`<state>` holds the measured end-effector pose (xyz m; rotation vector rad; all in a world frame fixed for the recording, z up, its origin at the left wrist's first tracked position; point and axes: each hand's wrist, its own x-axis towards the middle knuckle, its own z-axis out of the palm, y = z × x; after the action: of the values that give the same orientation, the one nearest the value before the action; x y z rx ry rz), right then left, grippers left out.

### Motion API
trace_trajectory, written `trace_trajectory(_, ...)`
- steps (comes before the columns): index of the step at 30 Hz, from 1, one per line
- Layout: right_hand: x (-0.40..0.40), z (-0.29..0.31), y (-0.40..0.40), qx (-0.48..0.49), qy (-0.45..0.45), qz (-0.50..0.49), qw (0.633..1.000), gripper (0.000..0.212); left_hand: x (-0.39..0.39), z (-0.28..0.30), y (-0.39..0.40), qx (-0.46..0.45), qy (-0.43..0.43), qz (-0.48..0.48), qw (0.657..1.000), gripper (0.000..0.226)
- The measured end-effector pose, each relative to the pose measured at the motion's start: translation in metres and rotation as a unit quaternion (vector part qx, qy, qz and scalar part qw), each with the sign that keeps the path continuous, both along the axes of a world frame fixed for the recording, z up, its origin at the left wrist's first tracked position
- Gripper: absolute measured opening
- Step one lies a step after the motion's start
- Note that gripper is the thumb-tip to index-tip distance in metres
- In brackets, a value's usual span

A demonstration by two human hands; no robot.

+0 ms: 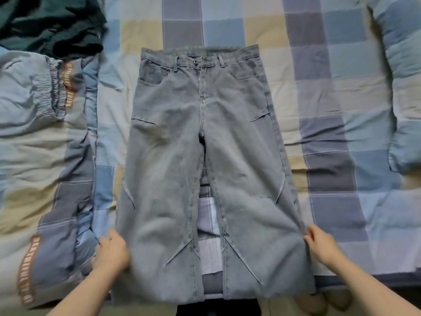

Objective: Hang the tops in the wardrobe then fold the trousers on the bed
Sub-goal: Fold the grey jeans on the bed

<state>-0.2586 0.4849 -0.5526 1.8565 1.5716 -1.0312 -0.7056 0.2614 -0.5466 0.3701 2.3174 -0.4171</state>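
the checked bedspread [319, 99], in blue, cream and grey squares, fills almost the whole view. on it, in the middle, lie the grey jeans [200, 156], spread flat and face up, waistband at the far end and both legs running toward the near edge of the bed, the hems hanging just over that edge. the legs part below the crotch, and a strip of bedspread shows between them.

left of the jeans lies a pair of blue-grey trousers [57, 156] with a gathered elastic waist and a brown lettered stripe down the side; they lie lengthwise, just beside the jeans, and partly rumpled. beyond the jeans' far left corner sits a crumpled dark green garment [50, 23], apart from the jeans. right of the jeans, well apart, a checked pillow [401, 76] lies along the bed.

the left hand [112, 252] is at the outer edge of the jeans' left leg, near the hem, fingers curled at the seam; the frame is blurred, so i cannot tell if it pinches the cloth or only touches it. the right hand [320, 244] is at the outer edge of the right leg at about the same level, fingertips bent onto the seam, grip likewise unclear.

below the hems, past the bed's edge, a pair of tan slippers [323, 302] shows dimly.
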Motion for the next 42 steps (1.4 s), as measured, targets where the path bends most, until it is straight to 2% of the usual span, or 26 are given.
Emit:
trace_trajectory(1,0.001,0.000,0.005,-0.038,-0.036,0.035,0.998,0.029,0.007,0.005,0.012,-0.031,0.022,-0.036,0.999,0.067)
trace_trajectory(2,0.002,-0.001,0.013,-0.063,-0.052,0.070,0.994,0.029,0.020,0.010,0.026,-0.027,0.037,-0.077,0.996,0.078)
trace_trajectory(4,-0.007,-0.005,0.038,-0.058,-0.033,0.081,0.994,0.022,0.047,0.013,0.060,0.047,0.035,-0.187,0.981,0.089)
trace_trajectory(6,-0.016,-0.014,0.073,0.002,0.015,0.030,0.999,0.019,0.087,0.011,0.098,0.139,-0.009,-0.264,0.954,0.084)
trace_trajectory(9,-0.036,-0.026,0.124,0.023,0.101,-0.039,0.994,0.032,0.159,0.002,0.155,0.242,-0.073,-0.350,0.902,0.074)
trace_trajectory(12,-0.064,-0.034,0.168,0.031,0.183,-0.093,0.978,0.028,0.241,-0.013,0.202,0.276,-0.114,-0.451,0.841,0.063)
trace_trajectory(13,-0.073,-0.037,0.182,0.036,0.211,-0.114,0.970,0.024,0.267,-0.019,0.216,0.287,-0.105,-0.497,0.812,0.059)
trace_trajectory(15,-0.091,-0.044,0.206,0.046,0.250,-0.147,0.956,0.021,0.306,-0.027,0.237,0.276,-0.087,-0.547,0.785,0.055)
trace_trajectory(18,-0.114,-0.058,0.233,0.034,0.273,-0.177,0.945,0.021,0.333,-0.043,0.259,0.214,-0.125,-0.500,0.830,0.055)
trace_trajectory(21,-0.138,-0.063,0.254,0.011,0.253,-0.163,0.954,0.052,0.337,-0.056,0.271,0.208,-0.092,-0.453,0.862,0.038)
trace_trajectory(23,-0.153,-0.059,0.265,0.014,0.249,-0.167,0.954,0.065,0.334,-0.057,0.276,0.223,-0.078,-0.423,0.875,0.032)
trace_trajectory(24,-0.161,-0.058,0.271,0.013,0.263,-0.174,0.949,0.062,0.332,-0.056,0.280,0.226,-0.074,-0.407,0.882,0.033)
trace_trajectory(26,-0.173,-0.054,0.282,0.025,0.302,-0.163,0.939,0.041,0.328,-0.049,0.288,0.204,-0.072,-0.378,0.900,0.026)
trace_trajectory(28,-0.179,-0.049,0.288,0.078,0.310,-0.132,0.938,0.028,0.324,-0.040,0.297,0.189,-0.045,-0.356,0.914,0.025)
trace_trajectory(29,-0.178,-0.049,0.290,0.108,0.309,-0.129,0.936,0.027,0.322,-0.038,0.301,0.213,-0.052,-0.335,0.916,0.026)
trace_trajectory(31,-0.167,-0.057,0.295,0.155,0.271,-0.141,0.939,0.031,0.322,-0.040,0.305,0.289,-0.180,-0.288,0.895,0.028)
trace_trajectory(33,-0.160,-0.062,0.299,0.145,0.209,-0.162,0.954,0.030,0.311,-0.037,0.301,0.323,-0.302,-0.259,0.859,0.024)
trace_trajectory(35,-0.160,-0.060,0.303,0.104,0.198,-0.205,0.953,0.029,0.296,-0.037,0.288,0.349,-0.356,-0.216,0.840,0.026)
trace_trajectory(37,-0.174,-0.052,0.307,0.062,0.232,-0.253,0.937,0.027,0.276,-0.036,0.274,0.374,-0.391,-0.158,0.826,0.032)
trace_trajectory(40,-0.199,-0.033,0.307,0.015,0.281,-0.254,0.925,0.012,0.249,-0.023,0.250,0.402,-0.438,-0.049,0.803,0.059)
trace_trajectory(42,-0.221,-0.023,0.301,0.022,0.280,-0.197,0.939,0.017,0.229,-0.011,0.233,0.411,-0.497,0.051,0.762,0.086)
